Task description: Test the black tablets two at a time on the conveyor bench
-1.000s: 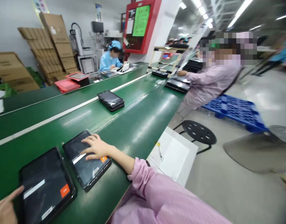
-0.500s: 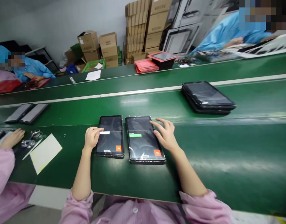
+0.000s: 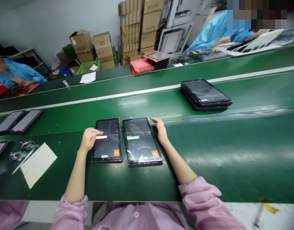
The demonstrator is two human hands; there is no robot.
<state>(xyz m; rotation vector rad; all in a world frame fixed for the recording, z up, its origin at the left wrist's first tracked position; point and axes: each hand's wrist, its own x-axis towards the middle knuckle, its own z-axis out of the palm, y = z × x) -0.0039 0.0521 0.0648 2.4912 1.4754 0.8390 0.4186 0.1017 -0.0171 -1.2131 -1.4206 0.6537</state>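
Two black tablets lie side by side on the green bench. On the left tablet [image 3: 107,148], which shows a white bar and an orange square, the fingertips of my left hand [image 3: 89,139] rest at or just over the screen by the bar. That hand grips nothing; its fingers are partly bent, with the foremost reaching out. The right tablet [image 3: 141,148] shows a green bar and an orange square. Beside its upper right edge is my right hand [image 3: 160,129], fingers apart and holding nothing; I cannot tell whether it touches the edge.
A stack of tablets [image 3: 204,92] sits at the back right. Two more tablets [image 3: 26,121] lie at the left, near a yellowish sheet [image 3: 39,164] and coiled cables [image 3: 19,155]. Red sleeves [image 3: 142,66] are piled across the bench, where people in blue work.
My right hand has moved off the right tablet's screen to its upper right edge. My left hand stays by the white bar. The neighbour's hand at the left has gone from view.
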